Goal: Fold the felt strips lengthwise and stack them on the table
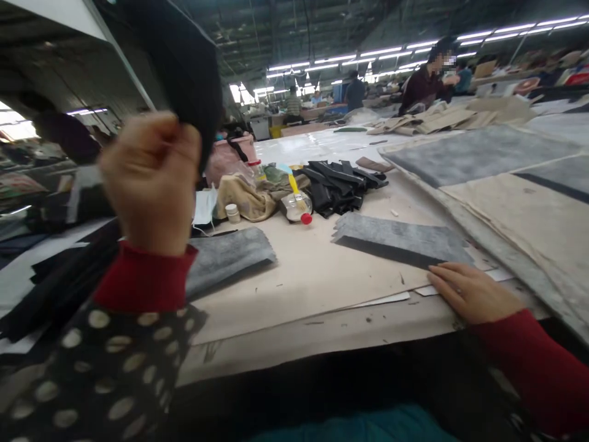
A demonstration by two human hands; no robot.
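Observation:
My left hand (pixel 150 178) is raised at the left, its fingers closed on a dark cloth piece (pixel 191 73) that reaches up past the top of the view. My right hand (pixel 473 293) lies with fingers extended at the near corner of a grey cloth stack (pixel 405 236) with a dark front edge. Another grey cloth stack (pixel 232 255) rests on the table (pixel 299 276), partly hidden behind my left wrist.
Behind the stacks are black strips (pixel 338 184), a clear bottle with a red cap (pixel 306 218), a yellow brush (pixel 293 183), a small white jar (pixel 232 213) and crumpled beige cloth (pixel 246 199). Large grey sheets (pixel 478 153) lie right. A person (pixel 421 86) stands further back.

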